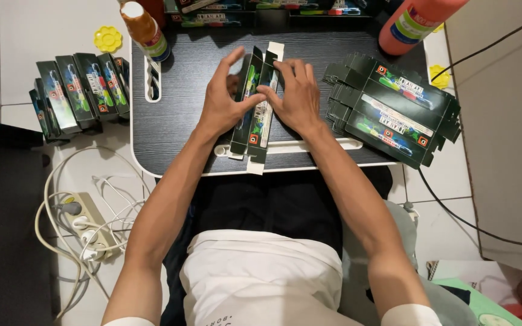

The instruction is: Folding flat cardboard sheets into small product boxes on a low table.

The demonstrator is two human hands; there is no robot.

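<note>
A long, dark printed carton (pixel 254 115) lies lengthwise on the black lap table (pixel 176 90), partly folded, with white flaps at both ends. My left hand (pixel 223 99) grips its left side, thumb pressed across the front panel. My right hand (pixel 297 93) presses on its right side, fingers curled over the top edge. Both hands touch the same carton.
A fanned pile of flat cartons (pixel 394 108) lies at the table's right. Finished boxes (pixel 80 93) stand in a row on the floor at left. An orange bottle (pixel 415 21) and a brown bottle (pixel 145 29) stand at the back. A power strip with white cables (pixel 89 226) lies at lower left.
</note>
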